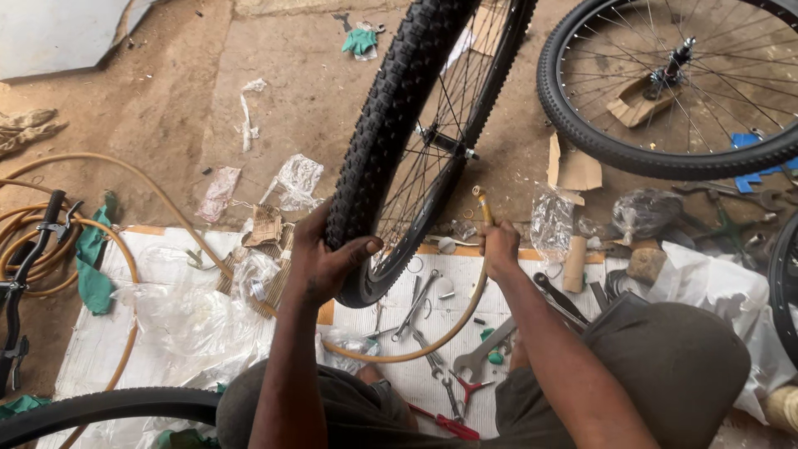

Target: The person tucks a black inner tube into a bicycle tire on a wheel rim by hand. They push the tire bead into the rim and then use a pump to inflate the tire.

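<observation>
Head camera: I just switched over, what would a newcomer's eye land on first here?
First the knobby black bicycle wheel standing upright at centre, gripped on its tyre by the left hand. Beside it the right hand holds the end of a yellow air hose up near the rim. Wrenches lie scattered on the white sheet below, and a second wheel lies flat at upper right.

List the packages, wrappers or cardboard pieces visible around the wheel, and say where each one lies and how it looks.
Clear plastic bag: right of the right hand, crumpled, transparent.
Cardboard scrap: on the dirt beyond that bag, tan, torn.
Cardboard tube: on the white sheet, short, tan.
Clear wrapper: on the dirt beyond the left hand, crumpled, whitish.
Clear plastic wrap: on the sheet's left part, large, wrinkled.
No screens or signs show.
</observation>
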